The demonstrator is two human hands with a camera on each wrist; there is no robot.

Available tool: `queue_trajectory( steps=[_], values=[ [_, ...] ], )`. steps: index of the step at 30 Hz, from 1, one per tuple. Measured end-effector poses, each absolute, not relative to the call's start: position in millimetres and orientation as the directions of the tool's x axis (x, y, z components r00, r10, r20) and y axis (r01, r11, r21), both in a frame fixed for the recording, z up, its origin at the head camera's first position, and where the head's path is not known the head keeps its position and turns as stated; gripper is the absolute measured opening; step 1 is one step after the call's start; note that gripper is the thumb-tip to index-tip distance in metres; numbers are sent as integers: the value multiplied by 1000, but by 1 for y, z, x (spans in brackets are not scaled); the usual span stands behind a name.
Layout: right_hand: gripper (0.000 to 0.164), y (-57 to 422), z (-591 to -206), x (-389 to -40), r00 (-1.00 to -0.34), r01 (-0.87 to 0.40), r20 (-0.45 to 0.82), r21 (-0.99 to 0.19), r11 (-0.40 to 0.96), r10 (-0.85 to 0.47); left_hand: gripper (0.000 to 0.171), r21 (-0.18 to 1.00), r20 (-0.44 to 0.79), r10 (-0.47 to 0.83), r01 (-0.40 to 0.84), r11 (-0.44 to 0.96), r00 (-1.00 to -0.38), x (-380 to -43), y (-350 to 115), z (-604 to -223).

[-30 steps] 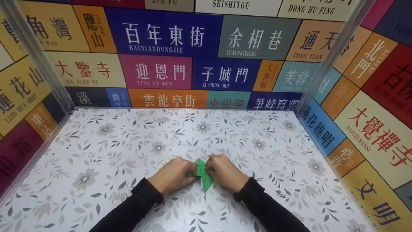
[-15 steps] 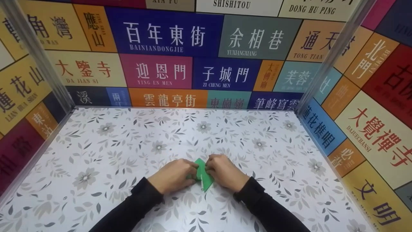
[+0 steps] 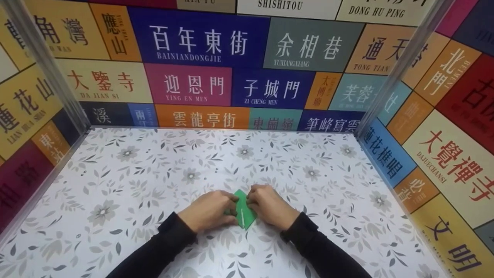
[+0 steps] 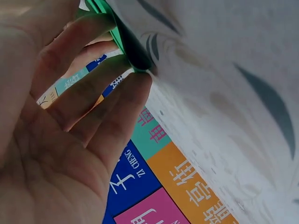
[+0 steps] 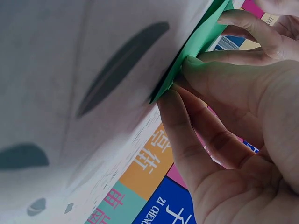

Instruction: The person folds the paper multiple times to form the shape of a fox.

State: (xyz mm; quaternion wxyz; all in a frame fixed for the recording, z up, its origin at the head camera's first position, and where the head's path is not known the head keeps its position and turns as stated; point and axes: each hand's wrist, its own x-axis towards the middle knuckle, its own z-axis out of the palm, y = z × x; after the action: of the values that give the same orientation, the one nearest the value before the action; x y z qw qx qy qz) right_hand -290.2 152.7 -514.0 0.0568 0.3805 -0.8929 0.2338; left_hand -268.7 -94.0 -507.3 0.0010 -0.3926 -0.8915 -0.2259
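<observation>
A small folded sheet of green paper (image 3: 244,214) lies on the table between my two hands, shaped like a narrow kite with a thin white line down its lower middle. My left hand (image 3: 210,210) holds its left edge, the fingers bent along it. In the left wrist view the fingertips touch the paper's green edge (image 4: 132,46), which curls up slightly. On the other side my right hand (image 3: 272,206) pinches the right edge. The right wrist view shows the thumb on the green face (image 5: 198,39) and the index finger at the pointed end.
A white table (image 3: 162,162) with a grey leaf and flower pattern spreads around the hands. Upright panels (image 3: 193,85) printed with coloured blocks and characters close it in at the back and both sides.
The left flap of the green paper has come down flatter towards the middle, leaving only a thin white line. My left fingers have shifted slightly down; the right hand stays in place.
</observation>
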Motion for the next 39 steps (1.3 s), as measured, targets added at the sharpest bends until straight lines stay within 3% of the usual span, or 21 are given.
queue_trajectory(
  steps=[12,34,39],
  values=[
    [11,152,-515,-290,-697,-714,288,-358,602,-656,11,327,240,666,705,630,-707,-265,-90,-513],
    [11,153,-511,-294,-714,-695,265,-382,609,-648,41,313,312,542,623,717,-780,-257,-73,-515],
    [10,153,-512,-295,-715,-695,271,-377,613,-644,39,312,327,539,627,714,-776,-257,-74,-516]
  ],
)
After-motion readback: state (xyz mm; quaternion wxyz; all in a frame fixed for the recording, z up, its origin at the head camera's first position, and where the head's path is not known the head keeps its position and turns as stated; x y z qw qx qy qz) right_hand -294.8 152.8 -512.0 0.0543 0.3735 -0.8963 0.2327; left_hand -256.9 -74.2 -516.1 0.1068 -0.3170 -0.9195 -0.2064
